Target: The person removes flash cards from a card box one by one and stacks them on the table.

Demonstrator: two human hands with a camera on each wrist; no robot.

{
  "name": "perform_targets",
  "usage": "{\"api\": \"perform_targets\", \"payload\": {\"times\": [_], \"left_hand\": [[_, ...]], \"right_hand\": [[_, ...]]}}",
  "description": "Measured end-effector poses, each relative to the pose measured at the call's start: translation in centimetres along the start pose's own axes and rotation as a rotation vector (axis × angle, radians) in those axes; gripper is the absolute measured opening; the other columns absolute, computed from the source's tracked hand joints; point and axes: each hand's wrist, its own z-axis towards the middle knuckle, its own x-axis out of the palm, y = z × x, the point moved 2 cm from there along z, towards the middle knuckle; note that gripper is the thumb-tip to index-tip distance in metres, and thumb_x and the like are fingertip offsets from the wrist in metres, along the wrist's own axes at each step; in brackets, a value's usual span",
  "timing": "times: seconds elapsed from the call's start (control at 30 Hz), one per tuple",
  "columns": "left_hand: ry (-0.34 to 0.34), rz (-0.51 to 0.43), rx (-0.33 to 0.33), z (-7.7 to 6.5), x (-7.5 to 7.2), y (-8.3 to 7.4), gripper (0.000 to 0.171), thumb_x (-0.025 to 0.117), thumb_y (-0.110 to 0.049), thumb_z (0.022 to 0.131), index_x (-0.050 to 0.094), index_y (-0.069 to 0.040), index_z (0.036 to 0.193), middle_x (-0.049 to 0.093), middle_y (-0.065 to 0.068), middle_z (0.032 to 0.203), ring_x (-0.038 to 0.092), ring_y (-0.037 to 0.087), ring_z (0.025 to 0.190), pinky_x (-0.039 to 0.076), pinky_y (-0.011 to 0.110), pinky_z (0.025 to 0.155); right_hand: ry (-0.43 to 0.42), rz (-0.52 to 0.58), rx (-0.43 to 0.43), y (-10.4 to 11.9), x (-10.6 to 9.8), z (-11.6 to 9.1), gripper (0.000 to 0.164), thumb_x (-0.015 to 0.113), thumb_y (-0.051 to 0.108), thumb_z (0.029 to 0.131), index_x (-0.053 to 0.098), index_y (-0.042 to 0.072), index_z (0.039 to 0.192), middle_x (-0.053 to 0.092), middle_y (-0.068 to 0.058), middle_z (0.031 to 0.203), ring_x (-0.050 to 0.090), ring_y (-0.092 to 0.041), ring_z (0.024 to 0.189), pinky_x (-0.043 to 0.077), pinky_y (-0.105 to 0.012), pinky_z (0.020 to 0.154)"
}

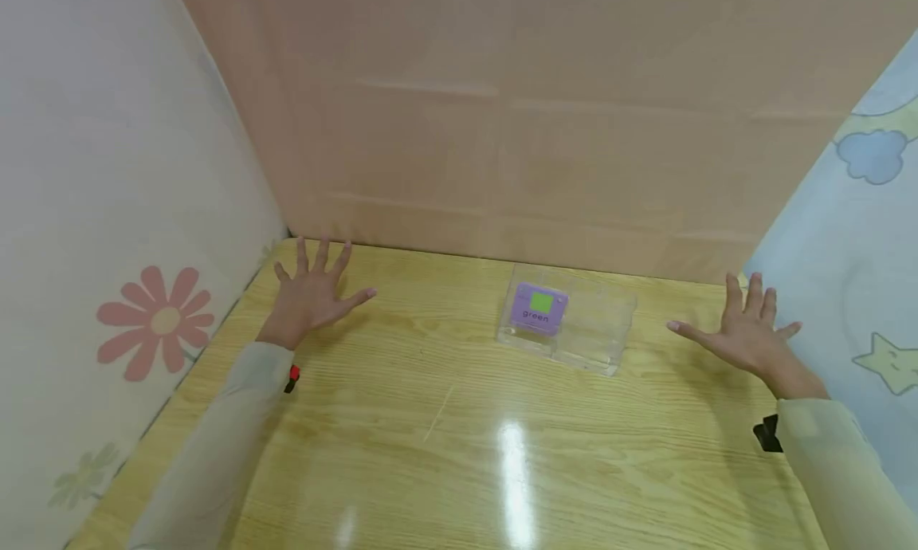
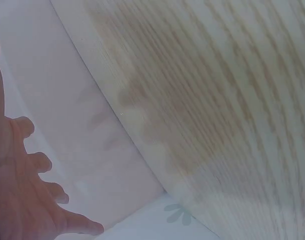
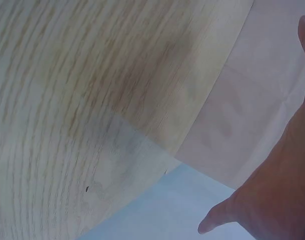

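Over the left part of the wooden table, my left hand (image 1: pixel 310 296) is held up with its fingers spread, holding nothing. My right hand (image 1: pixel 749 336) mirrors it at the right side, fingers and thumb splayed. Between them, nearer the right hand, lies a clear plastic tray (image 1: pixel 591 327) with compartments. A purple card or tile (image 1: pixel 539 309) marked "green", bearing a green square, sits in the tray's left part. Neither hand touches the tray. In the wrist views, the left hand (image 2: pixel 27 195) and the right hand (image 3: pixel 282 185) show with bare table beside them.
The light wood table (image 1: pixel 402 430) meets a brownish-pink covered wall (image 1: pixel 502 135) at the back. A pale wall with a red flower (image 1: pixel 165 321) stands left, and one with a star (image 1: pixel 892 364) and a cloud stands right. Straps with black parts show at both wrists.
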Motion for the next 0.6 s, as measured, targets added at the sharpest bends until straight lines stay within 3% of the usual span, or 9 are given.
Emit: {"api": "perform_targets", "payload": {"times": [0.2,0.6], "left_hand": [[0.009,-0.007,0.005,0.09,0.23,-0.06,0.107,0.024,-0.096,0.089,-0.008,-0.033,0.169,-0.017,0.014,0.176,-0.022,0.056,0.157,0.002,0.095,0.109],[0.005,0.001,0.006,-0.04,-0.10,-0.16,0.107,0.024,-0.095,0.090,0.003,-0.029,0.171,-0.016,0.015,0.176,-0.014,0.058,0.158,0.004,0.094,0.111]], "right_hand": [[-0.006,0.009,0.000,0.11,-0.03,0.16,0.128,0.053,0.074,0.096,-0.034,0.005,0.158,-0.050,-0.029,0.155,-0.033,-0.072,0.141,-0.010,-0.102,0.082],[-0.038,0.030,-0.038,1.00,0.05,0.58,0.122,0.054,0.070,0.098,-0.028,0.006,0.162,-0.049,-0.027,0.157,-0.039,-0.066,0.142,-0.010,-0.102,0.082]]}}
